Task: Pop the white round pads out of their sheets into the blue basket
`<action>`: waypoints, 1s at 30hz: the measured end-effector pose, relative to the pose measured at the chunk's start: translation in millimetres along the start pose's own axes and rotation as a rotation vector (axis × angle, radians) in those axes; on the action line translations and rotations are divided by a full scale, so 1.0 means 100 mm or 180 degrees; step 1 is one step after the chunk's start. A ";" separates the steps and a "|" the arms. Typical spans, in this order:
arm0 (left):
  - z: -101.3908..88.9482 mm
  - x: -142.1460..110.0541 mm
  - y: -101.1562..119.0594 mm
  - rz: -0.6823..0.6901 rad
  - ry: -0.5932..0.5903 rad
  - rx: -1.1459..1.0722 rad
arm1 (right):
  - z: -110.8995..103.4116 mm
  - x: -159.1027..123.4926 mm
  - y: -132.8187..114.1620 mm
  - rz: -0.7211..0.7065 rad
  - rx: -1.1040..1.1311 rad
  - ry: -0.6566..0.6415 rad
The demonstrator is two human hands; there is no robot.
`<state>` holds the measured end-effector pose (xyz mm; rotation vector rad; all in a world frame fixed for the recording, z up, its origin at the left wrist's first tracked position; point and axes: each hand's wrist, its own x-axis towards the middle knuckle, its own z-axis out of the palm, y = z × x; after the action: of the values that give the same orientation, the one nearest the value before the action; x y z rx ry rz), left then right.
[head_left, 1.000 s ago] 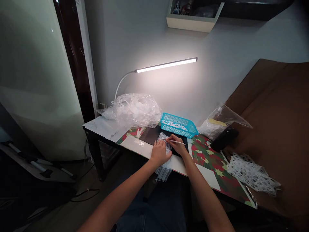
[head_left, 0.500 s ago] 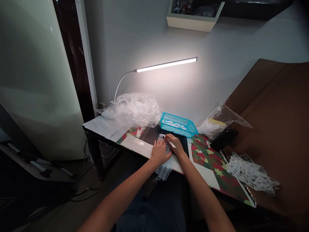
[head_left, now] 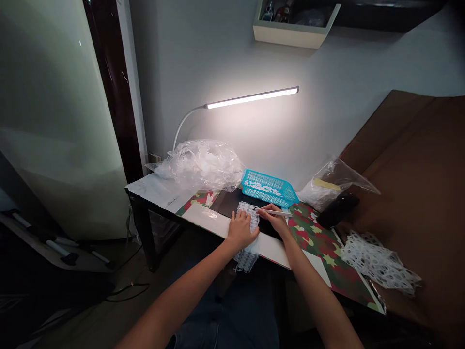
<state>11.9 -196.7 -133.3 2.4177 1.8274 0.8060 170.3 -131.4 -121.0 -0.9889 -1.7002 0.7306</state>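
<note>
2 hands, left hand (head_left: 242,231) flat on lacy strip (head_left: 247,259), right hand (head_left: 275,221) pinching white stick (head_left: 283,213), yellow slip (head_left: 327,184) unreadable

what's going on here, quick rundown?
A person is working on a white patterned strip at a table. The left hand lies flat on the strip, and the right hand holds a slim white tool, its tip at the strip. The strip's near end hangs over the table edge. A blue basket of small white pieces stands behind, under a lit lamp.
</note>
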 end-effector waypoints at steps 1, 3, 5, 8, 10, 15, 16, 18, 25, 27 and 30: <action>0.00 0.00 0.00 -0.0004 -0.0004 0.0008 | 0.00 0.00 0.00 0.0022 0.0009 -0.0019; -0.01 0.00 0.01 -0.0006 -0.0016 0.0019 | -0.01 -0.01 -0.01 0.0047 0.0003 -0.0048; -0.01 0.00 0.01 -0.0001 -0.0025 0.0028 | -0.01 -0.02 -0.03 0.0048 -0.0030 -0.0071; -0.02 0.00 0.01 0.0003 -0.0022 0.0039 | -0.02 -0.03 -0.05 0.0018 -0.0104 -0.0128; -0.01 0.00 0.00 0.0004 -0.0013 0.0040 | -0.03 -0.03 -0.06 -0.0013 -0.0157 -0.0170; 0.02 0.00 -0.01 0.0009 0.0024 0.0015 | -0.04 -0.03 -0.06 -0.0152 -0.0367 -0.0238; 0.02 0.00 -0.01 0.0009 0.0029 0.0010 | -0.04 -0.03 -0.05 -0.0195 -0.0430 -0.0252; 0.02 0.00 0.00 0.0008 0.0029 0.0007 | -0.03 -0.04 -0.06 -0.0295 -0.0579 -0.0288; -0.03 0.00 0.01 0.0043 -0.0028 -0.0030 | 0.02 -0.12 -0.15 -0.0721 -0.1187 -0.0927; -0.04 0.00 0.01 0.0036 -0.0051 -0.0039 | 0.04 -0.13 -0.17 -0.0816 -0.1333 -0.1024; -0.05 0.00 0.01 0.0027 -0.0075 -0.0047 | 0.07 -0.10 -0.18 -0.0904 -0.1498 -0.0979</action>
<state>10.4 -198.3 -128.8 2.4169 1.7977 0.7853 160.7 -148.6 -112.8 -0.9486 -2.2930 0.3075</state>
